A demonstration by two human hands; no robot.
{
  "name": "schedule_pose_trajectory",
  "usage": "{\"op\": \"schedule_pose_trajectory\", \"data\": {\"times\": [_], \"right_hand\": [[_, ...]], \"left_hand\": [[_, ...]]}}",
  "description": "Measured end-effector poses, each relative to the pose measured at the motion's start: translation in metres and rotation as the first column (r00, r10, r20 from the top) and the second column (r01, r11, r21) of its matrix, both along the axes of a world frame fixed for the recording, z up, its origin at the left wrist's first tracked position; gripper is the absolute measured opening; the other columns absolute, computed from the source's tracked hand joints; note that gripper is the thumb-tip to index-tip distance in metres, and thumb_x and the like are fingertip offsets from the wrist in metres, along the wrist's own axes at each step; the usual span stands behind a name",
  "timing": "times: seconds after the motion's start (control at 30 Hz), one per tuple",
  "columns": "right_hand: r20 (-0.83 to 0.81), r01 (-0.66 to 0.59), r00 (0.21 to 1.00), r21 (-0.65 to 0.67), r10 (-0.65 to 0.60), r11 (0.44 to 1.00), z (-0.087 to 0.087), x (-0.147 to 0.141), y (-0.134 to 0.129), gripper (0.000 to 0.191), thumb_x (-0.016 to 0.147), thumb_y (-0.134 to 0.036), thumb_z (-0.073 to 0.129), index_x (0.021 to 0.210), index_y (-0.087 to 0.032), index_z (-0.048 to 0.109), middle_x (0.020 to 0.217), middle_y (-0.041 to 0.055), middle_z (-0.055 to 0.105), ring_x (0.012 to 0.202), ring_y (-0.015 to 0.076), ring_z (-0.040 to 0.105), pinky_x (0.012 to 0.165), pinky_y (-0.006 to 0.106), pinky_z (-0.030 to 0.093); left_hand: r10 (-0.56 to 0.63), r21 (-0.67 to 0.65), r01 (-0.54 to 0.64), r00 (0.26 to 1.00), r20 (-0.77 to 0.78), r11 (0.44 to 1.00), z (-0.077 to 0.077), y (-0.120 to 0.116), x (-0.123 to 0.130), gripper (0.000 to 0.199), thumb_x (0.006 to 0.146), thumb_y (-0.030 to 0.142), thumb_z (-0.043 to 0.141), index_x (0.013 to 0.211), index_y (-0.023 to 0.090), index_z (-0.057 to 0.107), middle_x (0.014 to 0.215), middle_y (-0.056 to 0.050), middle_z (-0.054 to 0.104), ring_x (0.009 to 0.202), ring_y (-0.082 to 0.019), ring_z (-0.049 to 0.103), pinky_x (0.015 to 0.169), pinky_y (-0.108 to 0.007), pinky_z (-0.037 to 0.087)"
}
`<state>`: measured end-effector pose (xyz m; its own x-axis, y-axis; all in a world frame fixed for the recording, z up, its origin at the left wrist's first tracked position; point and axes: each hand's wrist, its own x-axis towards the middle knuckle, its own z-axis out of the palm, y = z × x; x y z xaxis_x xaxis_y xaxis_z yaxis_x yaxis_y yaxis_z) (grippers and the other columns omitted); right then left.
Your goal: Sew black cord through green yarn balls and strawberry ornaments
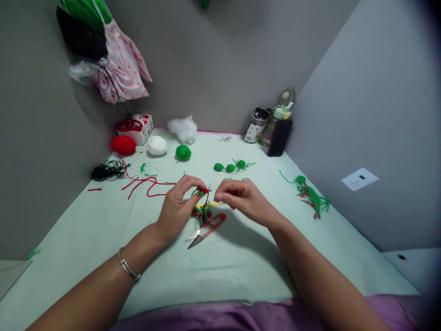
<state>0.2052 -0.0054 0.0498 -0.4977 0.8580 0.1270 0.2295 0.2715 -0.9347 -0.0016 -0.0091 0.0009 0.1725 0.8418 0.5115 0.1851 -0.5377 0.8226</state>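
Observation:
My left hand (177, 207) pinches a small red and green crocheted piece (206, 190) between thumb and forefinger. A black strand (206, 198) hangs below that piece. Just to the right, the fingertips of my right hand (237, 195) are pressed together; whatever they grip is too fine to make out. Beneath the hands lies a yellow-handled crochet hook (208, 205), partly covered by other things. Close to it are red and green yarn pieces (201, 213) with black strands. Thread snips (209, 230) with red handles rest nearest me, blades pointing left.
Red (123, 145), white (157, 145) and green yarn balls (183, 152) sit at the back left, near white stuffing (184, 128). Black cord (108, 170) lies left. Small green balls (230, 168) and a green-red bundle (312, 195) lie right. A phone (279, 138) leans against a bottle.

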Motion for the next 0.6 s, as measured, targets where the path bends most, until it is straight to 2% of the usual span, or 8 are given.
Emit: {"op": "schedule_pose_trajectory", "data": {"times": [0.07,0.1,0.27,0.33,0.43,0.5,0.6], "right_hand": [[-0.039,0.164,0.986,0.004,-0.164,0.986,-0.004,-0.002,0.003,0.02,0.087,-0.035,0.07,0.081,-0.016,0.072,0.067,-0.0025,0.056,0.057,0.0079,0.041,0.054,0.025,0.032],[-0.05,0.188,0.981,-0.021,-0.189,0.982,-0.005,-0.004,0.004,0.019,0.085,-0.035,0.072,0.082,-0.016,0.073,0.066,-0.003,0.055,0.056,0.0078,0.039,0.053,0.025,0.03],[-0.138,0.133,0.977,-0.192,-0.161,0.972,-0.012,-0.01,0.004,0.021,0.078,-0.036,0.078,0.076,-0.016,0.072,0.063,-0.0027,0.056,0.057,0.0078,0.039,0.054,0.024,0.031],[-0.218,0.188,0.945,-0.253,-0.245,0.949,-0.016,-0.009,0.008,0.021,0.076,-0.034,0.078,0.072,-0.015,0.07,0.063,-0.0026,0.056,0.055,0.0069,0.038,0.053,0.024,0.03],[-0.344,0.283,0.847,-0.355,-0.406,0.891,-0.022,-0.003,0.017,0.023,0.073,-0.034,0.08,0.071,-0.015,0.067,0.067,-0.0017,0.058,0.055,0.0059,0.041,0.05,0.021,0.031],[-0.405,0.267,0.804,-0.407,-0.435,0.873,-0.023,0.0,0.02,0.024,0.072,-0.034,0.082,0.075,-0.015,0.067,0.076,0.0007,0.063,0.062,0.007,0.05,0.052,0.019,0.037],[-0.478,0.113,0.799,-0.475,-0.364,0.873,-0.019,-0.002,0.017,0.027,0.074,-0.036,0.082,0.08,-0.017,0.063,0.085,0.0027,0.067,0.07,0.0096,0.059,0.054,0.019,0.042]], "left_hand": [[-0.067,-0.098,0.073,0.996,0.061,0.993,0.002,-0.002,0.002,0.013,0.089,0.01,0.058,0.094,0.021,0.065,0.095,-0.003,0.065,0.095,-0.018,0.061,0.088,-0.033,0.047],[-0.097,-0.148,0.109,0.991,0.089,0.983,0.002,-0.003,0.003,0.012,0.089,0.012,0.059,0.094,0.021,0.065,0.095,-0.003,0.066,0.096,-0.018,0.061,0.088,-0.032,0.047],[-0.185,-0.323,0.243,0.963,0.198,0.915,0.002,-0.005,0.006,0.008,0.087,0.015,0.062,0.092,0.02,0.064,0.093,-0.002,0.065,0.09,-0.016,0.06,0.082,-0.03,0.046],[-0.217,-0.386,0.296,0.947,0.236,0.874,0.002,-0.004,0.005,0.005,0.086,0.018,0.064,0.092,0.02,0.064,0.09,-0.001,0.063,0.084,-0.015,0.059,0.077,-0.029,0.045],[-0.249,-0.463,0.366,0.922,0.296,0.807,0.002,-0.001,0.005,0.008,0.086,0.022,0.068,0.091,0.019,0.063,0.087,0.0,0.06,0.079,-0.013,0.056,0.074,-0.027,0.044],[-0.256,-0.497,0.4,0.907,0.335,0.77,0.001,0.0,0.005,0.01,0.086,0.023,0.069,0.093,0.02,0.063,0.088,0.001,0.061,0.079,-0.012,0.056,0.074,-0.027,0.043],[-0.278,-0.52,0.462,0.876,0.395,0.718,0.002,-0.002,0.006,0.011,0.086,0.024,0.069,0.094,0.02,0.062,0.091,0.001,0.062,0.078,-0.011,0.057,0.073,-0.027,0.043]]}}
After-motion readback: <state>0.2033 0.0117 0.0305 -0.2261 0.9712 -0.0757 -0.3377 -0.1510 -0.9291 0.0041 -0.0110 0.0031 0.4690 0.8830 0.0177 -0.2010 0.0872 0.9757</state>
